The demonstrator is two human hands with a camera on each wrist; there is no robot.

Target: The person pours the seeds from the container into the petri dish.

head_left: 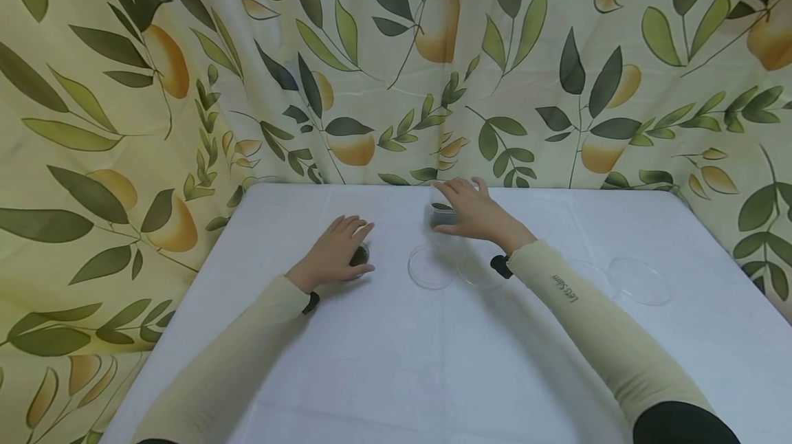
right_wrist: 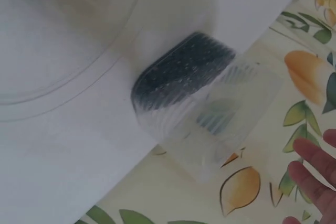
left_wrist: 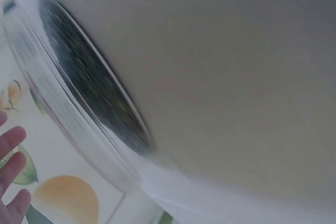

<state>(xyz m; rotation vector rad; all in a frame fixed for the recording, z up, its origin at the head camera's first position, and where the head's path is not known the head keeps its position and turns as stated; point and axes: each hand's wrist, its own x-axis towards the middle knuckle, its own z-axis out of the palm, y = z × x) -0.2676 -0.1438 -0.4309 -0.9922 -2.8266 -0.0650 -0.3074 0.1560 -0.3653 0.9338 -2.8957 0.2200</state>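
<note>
My left hand is spread beside a clear round dish that holds dark, grainy matter. Its fingers look extended and apart from the dish in the left wrist view. Farther back, my right hand reaches around a clear plastic container, thumb on the near side and fingers on the far side. Dark granules fill the lower part of that container. In the right wrist view, the fingers are extended, with a gap between them and the container.
A clear round dish lies between the hands, overlapped by another clear disc. Two more clear discs lie to the right, one the far-right disc. The white-covered table ends at a leaf-and-fruit patterned curtain.
</note>
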